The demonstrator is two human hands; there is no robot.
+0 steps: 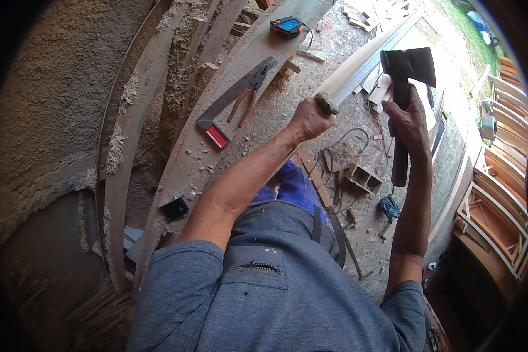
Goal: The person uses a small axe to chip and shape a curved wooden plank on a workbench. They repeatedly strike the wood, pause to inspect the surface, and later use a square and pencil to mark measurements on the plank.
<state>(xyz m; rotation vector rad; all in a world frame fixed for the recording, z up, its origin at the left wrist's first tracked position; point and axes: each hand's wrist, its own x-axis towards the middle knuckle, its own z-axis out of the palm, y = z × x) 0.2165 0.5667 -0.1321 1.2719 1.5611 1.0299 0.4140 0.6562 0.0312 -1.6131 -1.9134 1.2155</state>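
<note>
Hatchet (pixel 406 76) gripped in right hand (pixel 409 120), raised at 1 o'clock. Long plank (pixel 364 61) held by left hand (pixel 311 116) at its end, 12 o'clock. Shavings on the floor (pixel 287 105); trimming judged partly done.

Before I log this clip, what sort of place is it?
Likely a woodworking yard or carpentry workshop: planks covered in shavings, wooden frames stacked at the right, and a hatchet in the right hand.
</note>
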